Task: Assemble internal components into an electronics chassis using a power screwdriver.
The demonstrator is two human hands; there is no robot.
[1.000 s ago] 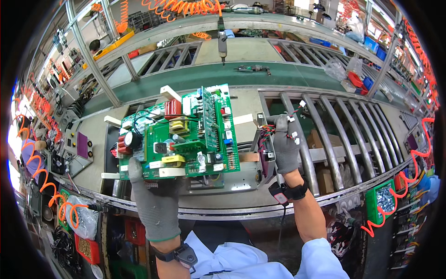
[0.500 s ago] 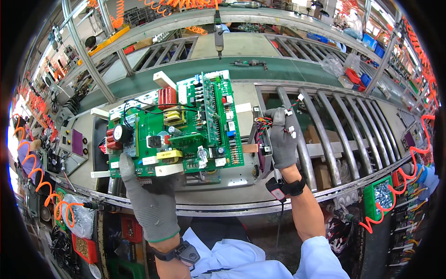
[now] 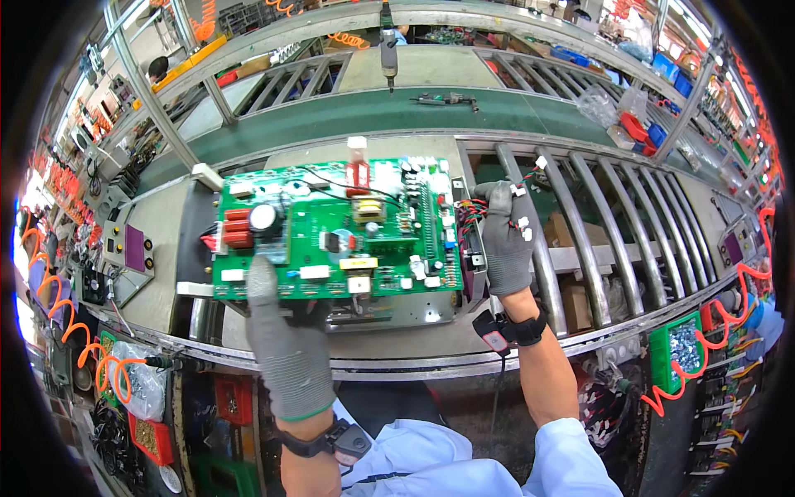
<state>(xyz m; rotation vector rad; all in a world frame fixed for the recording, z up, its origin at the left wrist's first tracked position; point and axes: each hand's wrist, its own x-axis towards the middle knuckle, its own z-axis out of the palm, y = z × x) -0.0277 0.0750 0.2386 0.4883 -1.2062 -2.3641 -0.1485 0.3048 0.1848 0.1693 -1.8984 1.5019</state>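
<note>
Circuit board (image 3: 313, 228) extends lengthwise from left to right, held at its near edge by the left hand (image 3: 286, 340), while the nearby right hand (image 3: 503, 240) grasps wire bundle (image 3: 472, 212).

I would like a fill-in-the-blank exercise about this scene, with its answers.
1. The left hand and the right hand both wear grey knitted ____.
2. The left hand grips the near edge of the large rectangular circuit board, mainly coloured ____.
3. The small plastic connectors on the thin coloured wires at the right hand are ____.
4. A green plastic bin of silvery parts stands at the picture's ____ side.
Missing words: gloves; green; white; right.
</note>
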